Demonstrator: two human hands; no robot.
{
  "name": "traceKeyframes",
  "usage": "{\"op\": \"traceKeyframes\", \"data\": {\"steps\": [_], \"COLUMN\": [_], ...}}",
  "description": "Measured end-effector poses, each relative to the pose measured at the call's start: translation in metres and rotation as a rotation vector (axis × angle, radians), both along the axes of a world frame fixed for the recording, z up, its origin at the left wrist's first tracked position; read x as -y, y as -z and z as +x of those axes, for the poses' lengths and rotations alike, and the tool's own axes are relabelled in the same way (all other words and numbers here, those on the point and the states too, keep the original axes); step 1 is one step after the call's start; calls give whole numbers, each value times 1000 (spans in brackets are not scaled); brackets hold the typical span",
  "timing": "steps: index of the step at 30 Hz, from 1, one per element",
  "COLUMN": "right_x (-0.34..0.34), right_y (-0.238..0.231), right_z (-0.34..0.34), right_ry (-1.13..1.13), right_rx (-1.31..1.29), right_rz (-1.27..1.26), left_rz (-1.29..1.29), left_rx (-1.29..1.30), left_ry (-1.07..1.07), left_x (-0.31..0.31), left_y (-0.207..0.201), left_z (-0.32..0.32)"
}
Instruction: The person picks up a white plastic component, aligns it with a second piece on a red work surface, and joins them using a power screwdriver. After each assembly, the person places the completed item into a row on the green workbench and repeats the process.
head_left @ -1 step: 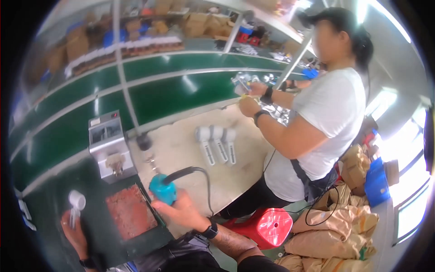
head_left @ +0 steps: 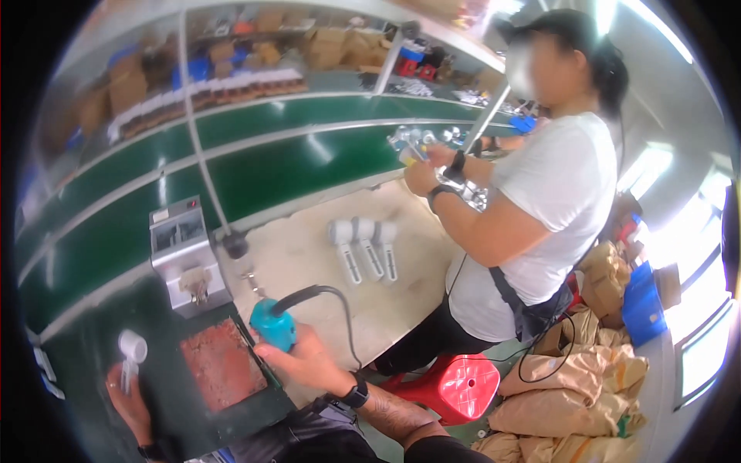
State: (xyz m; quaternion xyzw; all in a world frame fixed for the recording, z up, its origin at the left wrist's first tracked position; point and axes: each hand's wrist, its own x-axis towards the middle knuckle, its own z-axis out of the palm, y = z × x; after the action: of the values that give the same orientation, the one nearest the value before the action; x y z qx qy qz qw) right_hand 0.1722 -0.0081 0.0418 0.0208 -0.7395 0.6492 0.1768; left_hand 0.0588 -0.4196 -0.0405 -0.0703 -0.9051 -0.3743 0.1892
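- Movement since the earlier frame: slight; the view sits a little displaced, probably from the head rather than handling. Both holds match, so the work in hand appears at the same stage.
- Left hand: grip closed on the handle of 1 upright white piece, over the dark worktop, left of the red mat.
- Right hand: grip wrapped round 1 teal corded tool; far fingers hidden.
- Matching pieces: 3, side by side on the pale worktop.
- Grey machine: 1.
- Red mat: 1.
- Red stool: 1.
- Co-worker at right: 1.
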Motion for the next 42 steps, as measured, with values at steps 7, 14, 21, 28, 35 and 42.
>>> {"op": "traceKeyframes", "data": {"steps": [7, 14, 21, 28, 35, 42], "right_x": [12, 18, 18, 30, 44, 43], "right_y": [4, -25, -18, -4, 19, 7], "right_z": [19, 55, 78, 76, 50, 68], "right_ry": [44, -30, 62, 52, 140, 108], "right_rx": [-84, 46, -118, -263, -371, -292], "right_rz": [-15, -56, 12, 74, 69, 80], "left_rz": [91, 244, 474, 534, 165, 434], "left_rx": [-116, -116, -8, 47, 36, -680], "left_ry": [110, 139, 151, 29, -252, 649], "left_x": [-6, 19, 2, 36, 9, 52], "left_y": [3, 22, -12, 25, -21, 37], "left_z": [0, -14, 11, -19, 50, 18]}}
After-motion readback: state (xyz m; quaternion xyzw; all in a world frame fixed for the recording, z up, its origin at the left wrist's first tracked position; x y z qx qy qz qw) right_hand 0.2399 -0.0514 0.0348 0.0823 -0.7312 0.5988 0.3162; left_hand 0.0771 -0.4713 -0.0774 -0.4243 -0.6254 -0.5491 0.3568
